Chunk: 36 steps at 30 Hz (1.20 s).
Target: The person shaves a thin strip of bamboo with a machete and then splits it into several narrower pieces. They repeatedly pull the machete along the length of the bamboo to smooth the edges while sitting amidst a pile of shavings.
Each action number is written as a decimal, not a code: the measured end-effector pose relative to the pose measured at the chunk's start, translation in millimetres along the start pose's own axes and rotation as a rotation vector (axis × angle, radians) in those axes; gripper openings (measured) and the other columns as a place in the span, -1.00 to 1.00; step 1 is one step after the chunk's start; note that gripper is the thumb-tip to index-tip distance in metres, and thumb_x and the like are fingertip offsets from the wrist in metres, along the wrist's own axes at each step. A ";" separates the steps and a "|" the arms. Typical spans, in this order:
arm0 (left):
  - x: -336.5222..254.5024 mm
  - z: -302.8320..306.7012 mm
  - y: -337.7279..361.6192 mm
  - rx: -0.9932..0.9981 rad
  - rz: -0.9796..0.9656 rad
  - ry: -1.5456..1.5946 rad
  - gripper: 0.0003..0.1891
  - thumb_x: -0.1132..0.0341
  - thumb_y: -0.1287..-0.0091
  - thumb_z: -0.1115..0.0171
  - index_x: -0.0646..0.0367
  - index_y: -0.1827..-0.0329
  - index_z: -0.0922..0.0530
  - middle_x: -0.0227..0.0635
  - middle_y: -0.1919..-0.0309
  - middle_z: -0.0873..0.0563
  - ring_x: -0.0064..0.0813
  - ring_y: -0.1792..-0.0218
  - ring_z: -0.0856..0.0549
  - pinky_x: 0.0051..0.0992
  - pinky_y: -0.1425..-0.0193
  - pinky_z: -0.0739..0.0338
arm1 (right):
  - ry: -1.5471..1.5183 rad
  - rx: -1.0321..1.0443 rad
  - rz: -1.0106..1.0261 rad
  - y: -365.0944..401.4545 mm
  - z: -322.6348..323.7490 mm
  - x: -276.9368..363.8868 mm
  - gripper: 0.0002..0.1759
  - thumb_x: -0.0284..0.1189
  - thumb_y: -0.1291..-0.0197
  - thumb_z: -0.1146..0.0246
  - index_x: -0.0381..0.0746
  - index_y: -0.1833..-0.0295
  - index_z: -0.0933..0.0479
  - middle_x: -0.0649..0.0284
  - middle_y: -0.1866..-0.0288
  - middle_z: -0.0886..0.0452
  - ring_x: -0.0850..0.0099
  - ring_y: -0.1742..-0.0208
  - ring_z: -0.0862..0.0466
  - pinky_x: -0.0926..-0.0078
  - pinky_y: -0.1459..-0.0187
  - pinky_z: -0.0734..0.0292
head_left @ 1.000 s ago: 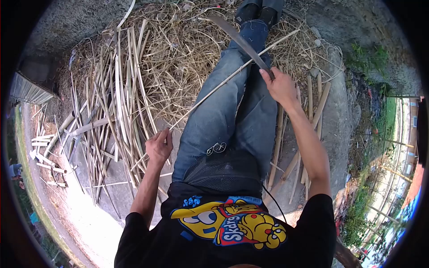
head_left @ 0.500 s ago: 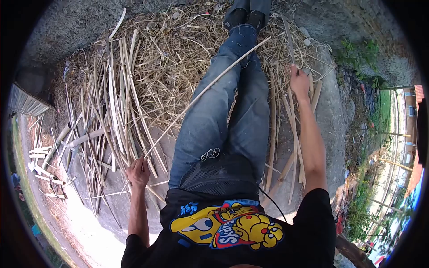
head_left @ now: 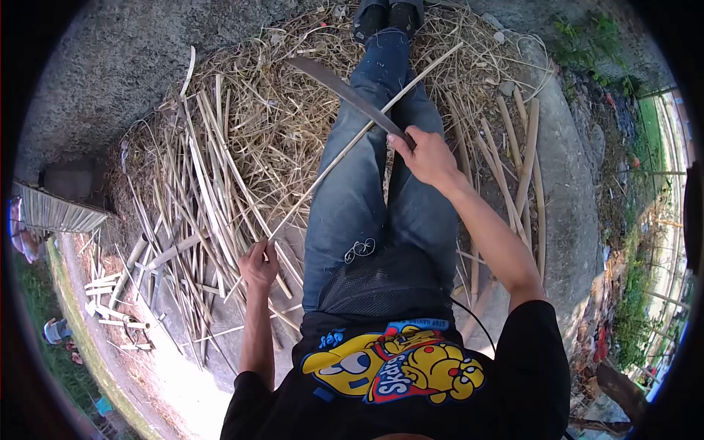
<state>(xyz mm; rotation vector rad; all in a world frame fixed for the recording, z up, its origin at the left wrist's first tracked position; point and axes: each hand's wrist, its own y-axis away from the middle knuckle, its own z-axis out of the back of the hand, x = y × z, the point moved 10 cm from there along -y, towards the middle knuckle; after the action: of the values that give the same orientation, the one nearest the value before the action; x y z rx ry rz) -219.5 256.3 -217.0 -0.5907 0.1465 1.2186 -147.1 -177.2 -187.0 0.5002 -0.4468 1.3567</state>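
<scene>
My left hand is closed on the lower end of a long thin bamboo strip. The strip slants up to the right across the jeans of my outstretched legs. Over my thighs, my right hand grips the handle of a long dark machete. Its blade points up and to the left and crosses the strip near the knees. Whether blade and strip touch, I cannot tell.
Many bamboo strips lie piled on the left, with short cut pieces beyond. Shavings cover the ground around my legs. Thicker bamboo lengths lie on the right. A concrete wall stands at the far side.
My right hand has swung the machete from the far right in over my legs, so the blade now crosses the strip. My left hand still holds the strip.
</scene>
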 end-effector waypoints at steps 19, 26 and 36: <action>29.9 19.5 34.7 -0.041 -0.018 -0.010 -0.94 0.47 -0.33 -0.37 0.27 0.22 -0.73 -0.24 0.62 -0.60 -0.33 0.67 -0.57 -0.33 0.58 -0.38 | -0.599 -0.450 -0.431 -10.0 95.4 -177.5 -0.36 0.09 -0.45 -0.22 -0.39 0.21 -0.63 0.16 0.54 -0.62 0.40 0.64 -0.59 0.39 0.54 -0.48; 30.2 -0.2 -3.7 0.208 0.144 0.204 -0.77 0.29 -0.43 -0.33 0.28 0.34 -0.69 -0.20 0.70 -0.53 -0.44 0.70 -0.47 -0.38 0.55 -0.34 | -0.994 -0.110 -0.299 -12.8 35.0 -121.5 -0.59 -0.06 -0.45 -0.31 -0.22 0.24 -0.60 0.42 0.47 -0.49 0.64 0.63 -0.45 0.59 0.57 -0.38; 50.9 -30.9 -4.4 0.494 0.355 0.441 -0.64 0.15 -0.49 -0.27 0.32 0.29 -0.73 -0.40 0.69 -0.50 -0.62 0.57 -0.43 -0.41 0.47 -0.32 | -0.958 -0.166 -0.498 -14.6 34.4 -134.1 -0.55 -0.09 -0.49 -0.24 -0.29 0.25 -0.56 0.36 0.56 -0.52 0.55 0.67 -0.48 0.51 0.63 -0.41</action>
<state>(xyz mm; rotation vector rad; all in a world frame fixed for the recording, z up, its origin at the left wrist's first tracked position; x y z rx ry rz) -191.1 282.5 -262.4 -0.3958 0.9301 1.3117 -154.7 -306.9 -237.1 1.0386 -1.1150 0.5235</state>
